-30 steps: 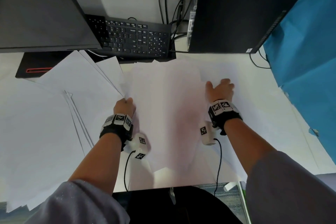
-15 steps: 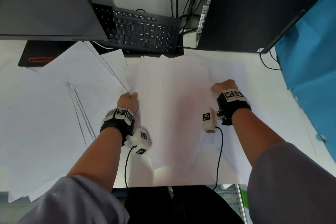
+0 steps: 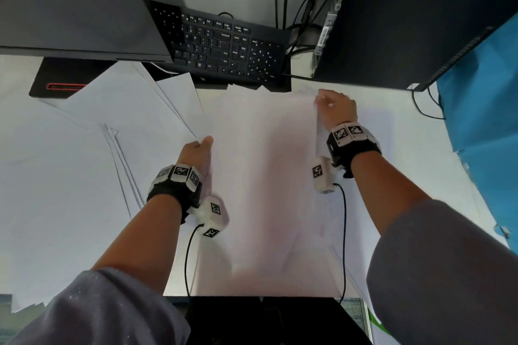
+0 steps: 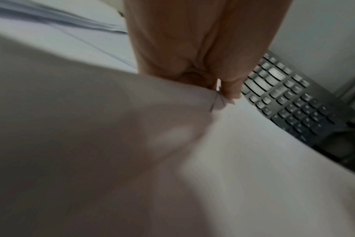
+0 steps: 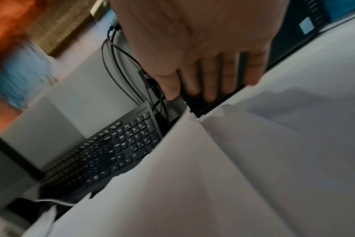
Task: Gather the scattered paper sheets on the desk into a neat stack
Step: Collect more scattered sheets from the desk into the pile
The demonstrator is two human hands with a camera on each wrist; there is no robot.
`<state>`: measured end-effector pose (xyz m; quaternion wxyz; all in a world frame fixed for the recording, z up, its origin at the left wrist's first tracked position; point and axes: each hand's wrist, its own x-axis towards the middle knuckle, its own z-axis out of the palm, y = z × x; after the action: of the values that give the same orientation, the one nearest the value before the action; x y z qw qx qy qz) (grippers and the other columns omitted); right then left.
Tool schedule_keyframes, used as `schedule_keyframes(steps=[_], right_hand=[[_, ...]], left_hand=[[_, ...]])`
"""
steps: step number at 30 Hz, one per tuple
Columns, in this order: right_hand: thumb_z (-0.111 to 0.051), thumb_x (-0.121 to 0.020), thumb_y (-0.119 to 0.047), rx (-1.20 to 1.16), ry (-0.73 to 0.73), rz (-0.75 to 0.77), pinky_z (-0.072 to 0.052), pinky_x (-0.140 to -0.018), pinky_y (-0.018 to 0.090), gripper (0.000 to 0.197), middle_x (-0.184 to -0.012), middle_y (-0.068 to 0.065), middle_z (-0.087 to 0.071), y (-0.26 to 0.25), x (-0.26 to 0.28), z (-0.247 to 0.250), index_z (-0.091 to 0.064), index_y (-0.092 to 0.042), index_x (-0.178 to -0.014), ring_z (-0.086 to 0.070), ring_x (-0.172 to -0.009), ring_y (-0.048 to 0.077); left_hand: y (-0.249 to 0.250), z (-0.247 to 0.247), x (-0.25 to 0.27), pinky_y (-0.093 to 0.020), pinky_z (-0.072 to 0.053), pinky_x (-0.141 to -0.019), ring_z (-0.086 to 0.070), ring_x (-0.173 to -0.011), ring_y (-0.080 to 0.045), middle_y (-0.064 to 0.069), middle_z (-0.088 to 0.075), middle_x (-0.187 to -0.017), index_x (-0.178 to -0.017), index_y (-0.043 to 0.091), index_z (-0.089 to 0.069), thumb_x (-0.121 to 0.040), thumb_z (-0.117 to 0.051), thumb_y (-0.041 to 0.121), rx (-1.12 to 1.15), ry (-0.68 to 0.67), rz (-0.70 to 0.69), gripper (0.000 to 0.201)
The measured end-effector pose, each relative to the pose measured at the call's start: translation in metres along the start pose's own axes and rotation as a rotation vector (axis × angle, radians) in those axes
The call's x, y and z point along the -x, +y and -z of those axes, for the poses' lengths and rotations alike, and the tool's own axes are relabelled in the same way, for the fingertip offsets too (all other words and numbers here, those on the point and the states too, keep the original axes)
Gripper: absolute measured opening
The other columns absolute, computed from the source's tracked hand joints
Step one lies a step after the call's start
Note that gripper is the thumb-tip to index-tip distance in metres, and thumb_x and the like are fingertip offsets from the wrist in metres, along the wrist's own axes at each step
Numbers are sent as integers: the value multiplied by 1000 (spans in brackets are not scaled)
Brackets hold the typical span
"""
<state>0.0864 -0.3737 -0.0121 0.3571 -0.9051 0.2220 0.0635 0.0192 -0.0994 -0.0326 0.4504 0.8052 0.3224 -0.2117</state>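
keyboard [image 3: 224, 50] | key legends blurred (none legible) | no readable text

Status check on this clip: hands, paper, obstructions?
Left hand pinching the stack edge. Right hand open at its far corner. Loose sheets left ungathered. Keyboard close behind.

Head view bright, evenly lit; paper sheets [image 3: 266, 176] near overexposed, faint pinkish shadow down the centre; straight edges bow at the frame borders; right hand [image 3: 335, 108] motion-blurred; both wrist views dimmer, grainy, soft; keyboard [image 5: 111, 144] smeared by motion.
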Motion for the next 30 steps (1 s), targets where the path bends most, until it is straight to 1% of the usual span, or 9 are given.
schedule_keyframes(steps=[2,4,8,11,15,20,23,26,30], right_hand=[[-44,-94,-45,123,-60,-102,-25,-110,47,63,-150,10,-33,13,9,-4,-27,-15,-147,-30,-137,31],[-41,-94,-48,171,-129,-206,-18,-113,48,75,-156,12,-19,34,25,-7,-11,-10,-151,-20,-143,30],[-40,-95,-46,343,-204,28,-23,-112,43,73,-153,13,-26,57,66,-17,-10,-9,-150,-28,-139,29],[-41,-96,-39,413,-187,86,-30,-109,43,73,-150,15,-29,52,93,-25,-6,-6,-150,-33,-135,32],[-46,-93,-22,465,-120,-55,-34,-106,39,74,-148,17,-28,49,123,-34,-1,0,-149,-34,-134,31],[-46,-91,-19,436,-138,-72,-31,-108,39,72,-149,15,-27,56,138,-32,-7,0,-148,-31,-136,29],[-45,-93,-25,385,-215,11,-22,-113,43,73,-156,9,-17,64,141,-31,-4,-7,-151,-22,-141,28],[-49,-92,-28,343,-270,144,-17,-116,45,81,-161,-1,0,71,133,-28,4,-20,-152,-11,-146,25],[-53,-91,-29,278,-338,256,-22,-113,52,82,-160,-8,-6,73,116,-17,2,-31,-151,-20,-142,29]], left_hand=[[-2,4,-1,-32,-39,-68,-53,-78,-26,-10,-56,-81,-87,7,-57,-88,-41,63,53,-51,70,58],[-4,8,0,-39,-48,-84,-63,-85,-32,-14,-66,-91,-91,11,-64,-67,-53,82,147,-150,159,76],[-22,1,-19,-52,-47,-96,-64,-102,-43,-15,-67,-115,-125,16,-60,-30,-85,71,286,-223,237,113],[-8,2,-4,-43,-48,-95,-67,-96,-31,-8,-70,-111,-122,11,-61,-40,-91,53,288,-209,183,97],[-3,3,16,-33,-45,-74,-54,-67,-27,-11,-59,-79,-101,7,-61,-71,-79,38,242,-228,193,46],[-6,3,26,-29,-42,-59,-50,-59,-27,-11,-58,-66,-83,11,-58,-72,-77,36,242,-180,180,33],[-5,3,23,-39,-49,-88,-63,-94,-30,-8,-71,-102,-111,9,-64,-57,-85,35,132,-169,49,64],[0,2,29,-34,-42,-88,-58,-103,-25,-10,-63,-114,-123,6,-57,-70,-80,9,105,-164,-39,57],[-3,-1,36,-38,-43,-91,-56,-111,-29,-11,-60,-118,-129,4,-51,-69,-78,-3,59,-144,-73,66]])
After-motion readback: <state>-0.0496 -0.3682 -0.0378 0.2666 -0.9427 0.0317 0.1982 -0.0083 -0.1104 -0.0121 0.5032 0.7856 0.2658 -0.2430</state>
